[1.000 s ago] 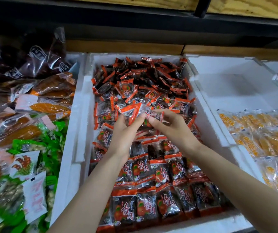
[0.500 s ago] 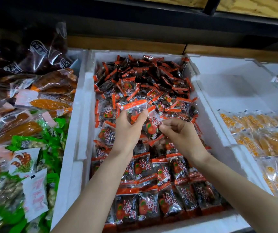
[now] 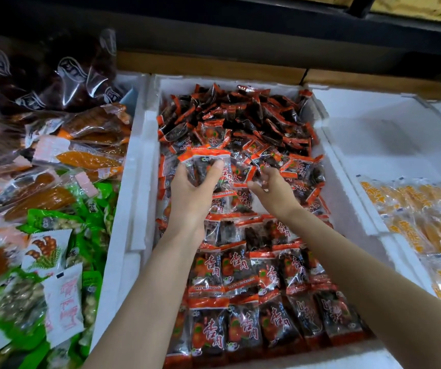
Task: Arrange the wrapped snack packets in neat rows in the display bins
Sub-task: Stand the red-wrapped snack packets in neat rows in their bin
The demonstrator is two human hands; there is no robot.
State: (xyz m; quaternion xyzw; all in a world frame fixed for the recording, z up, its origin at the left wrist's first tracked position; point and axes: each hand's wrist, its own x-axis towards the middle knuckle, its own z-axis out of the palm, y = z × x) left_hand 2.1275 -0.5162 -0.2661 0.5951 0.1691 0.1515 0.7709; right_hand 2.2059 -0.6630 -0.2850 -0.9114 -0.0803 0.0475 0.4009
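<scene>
While hovering over the white foam bin (image 3: 140,155), got a small bunch of red-and-black snack packets (image 3: 203,161) gripped in the left hand (image 3: 190,201), fingers curled round them, about 11 o'clock of centre. Got the right hand (image 3: 275,194) just beside at 1 o'clock, fingers loosely curled, thumb apart, tips among the loose heap (image 3: 240,113). Can't tell if pinching anything. Seeing neat rows (image 3: 240,275) at 6 o'clock.

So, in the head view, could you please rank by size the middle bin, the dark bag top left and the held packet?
1. middle bin
2. dark bag
3. held packet, gripped by the left hand
</scene>
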